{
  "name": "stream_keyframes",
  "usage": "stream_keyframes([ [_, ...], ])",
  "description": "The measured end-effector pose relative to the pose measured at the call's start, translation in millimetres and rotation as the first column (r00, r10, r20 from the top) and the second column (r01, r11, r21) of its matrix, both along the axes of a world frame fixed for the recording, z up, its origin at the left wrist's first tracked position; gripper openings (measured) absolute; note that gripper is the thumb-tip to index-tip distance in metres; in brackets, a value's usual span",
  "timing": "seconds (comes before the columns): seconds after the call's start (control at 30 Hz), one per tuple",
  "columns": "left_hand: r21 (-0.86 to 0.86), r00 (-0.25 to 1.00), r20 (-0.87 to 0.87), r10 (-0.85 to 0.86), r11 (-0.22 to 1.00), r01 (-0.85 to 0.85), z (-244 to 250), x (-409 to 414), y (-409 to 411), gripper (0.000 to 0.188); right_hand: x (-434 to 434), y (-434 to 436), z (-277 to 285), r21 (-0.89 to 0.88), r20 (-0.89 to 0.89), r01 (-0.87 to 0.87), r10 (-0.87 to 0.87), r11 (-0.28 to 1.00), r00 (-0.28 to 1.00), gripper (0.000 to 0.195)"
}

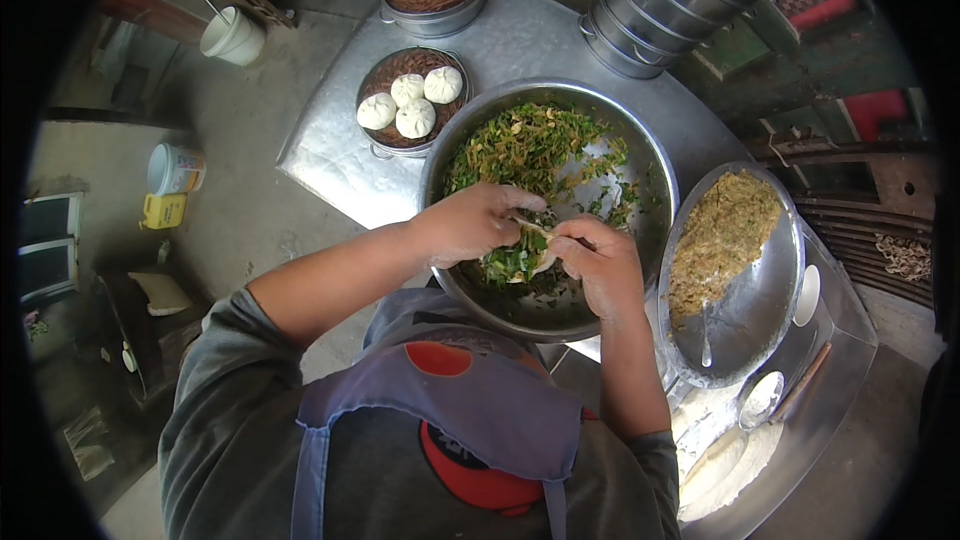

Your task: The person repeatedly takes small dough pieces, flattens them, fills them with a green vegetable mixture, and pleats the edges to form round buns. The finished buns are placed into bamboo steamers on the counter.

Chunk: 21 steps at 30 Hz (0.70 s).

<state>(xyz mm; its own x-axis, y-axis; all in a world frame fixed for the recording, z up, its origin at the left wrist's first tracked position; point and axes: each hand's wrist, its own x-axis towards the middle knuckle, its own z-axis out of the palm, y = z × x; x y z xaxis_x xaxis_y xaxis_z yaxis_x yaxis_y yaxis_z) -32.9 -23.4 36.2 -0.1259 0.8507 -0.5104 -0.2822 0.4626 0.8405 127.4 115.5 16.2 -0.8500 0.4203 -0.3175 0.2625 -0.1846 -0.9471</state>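
Both of my floury hands meet above a large steel bowl that holds a chopped green vegetable filling. Between them is a round dough wrapper heaped with green filling. My right hand pinches the wrapper's edge between thumb and fingers. My left hand is at the other side of the wrapper; its fingers partly cover the dough. Left of the bowl, several pleated buns sit in a round steamer tray with a brown liner.
Behind stand another steamer tray and a tall stack of metal steamers. At right, an oval metal basin holds a tan filling and a spoon. Beyond lie a flour bowl, a wooden stick and floured dough.
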Motion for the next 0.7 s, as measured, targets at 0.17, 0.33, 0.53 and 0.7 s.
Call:
stream_keyframes([
  [0.17, -0.013, 0.890, 0.434, 0.138, 0.989, -0.147, -1.2, -2.9, -9.6, 0.065, 0.5, -1.7, -3.4, -0.233, -0.037, 0.064, -0.074, 0.970, 0.997, 0.013],
  [0.33, 0.062, 0.978, -0.208, 0.004, 0.998, 0.009, -6.0, 2.0, -11.0, 0.058, -1.5, -5.6, -3.6, 0.037, 0.002, 0.012, -0.012, 0.999, 1.000, 0.020],
  [0.53, 0.089, 0.765, -0.641, -0.060, 0.985, 0.151, -0.4, 4.9, -9.8, 0.057, -3.4, -10.7, 1.4, -0.008, -0.048, -0.009, 0.009, 1.000, 0.999, 0.012],
  [0.7, 0.047, 0.739, -0.667, -0.094, 0.985, 0.168, 8.2, 5.0, -5.1, 0.064, -3.3, -11.2, 7.7, 0.199, -0.019, -0.032, 0.036, 0.979, 0.999, 0.014],
])
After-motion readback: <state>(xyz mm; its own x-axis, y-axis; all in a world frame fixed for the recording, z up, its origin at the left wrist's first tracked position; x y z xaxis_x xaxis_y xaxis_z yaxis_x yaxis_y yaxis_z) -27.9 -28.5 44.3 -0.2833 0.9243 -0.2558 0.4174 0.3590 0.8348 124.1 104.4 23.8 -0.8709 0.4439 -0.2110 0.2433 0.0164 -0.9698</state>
